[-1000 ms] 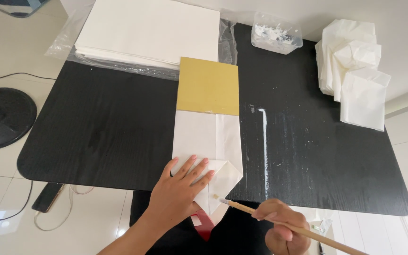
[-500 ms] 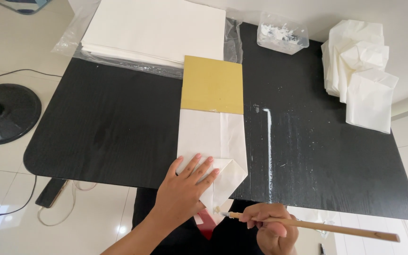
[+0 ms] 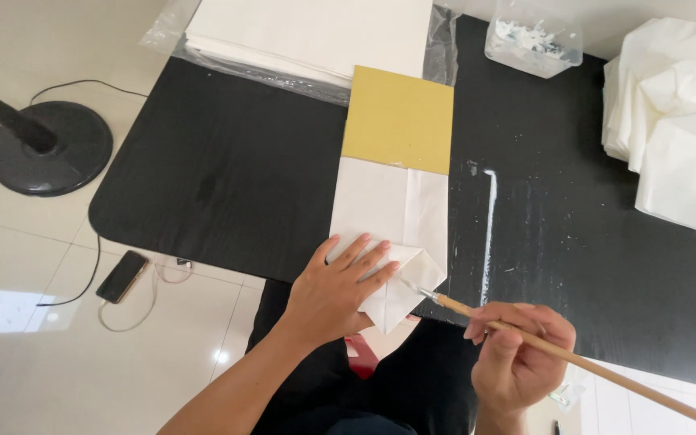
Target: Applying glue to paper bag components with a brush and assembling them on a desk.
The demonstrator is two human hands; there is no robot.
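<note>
A white folded paper bag (image 3: 392, 217) lies on the black table (image 3: 227, 177), its near end folded into a pointed flap (image 3: 408, 282). A yellow board (image 3: 400, 119) sticks out of its far end. My left hand (image 3: 336, 290) presses flat on the near end of the bag, fingers spread. My right hand (image 3: 517, 354) grips a long wooden-handled brush (image 3: 573, 362) whose tip touches the folded flap.
A stack of white sheets in clear plastic (image 3: 308, 32) lies at the table's far edge. A clear tub of white paste (image 3: 532, 39) stands far right, finished white bags (image 3: 674, 129) at right. White paste streaks (image 3: 489, 217) mark the table. A fan base (image 3: 46, 145) and phone (image 3: 122, 275) are on the floor.
The brush tip has moved up and left onto the folded flap. My left hand stays pressed on the bag. The view has shifted slightly.
</note>
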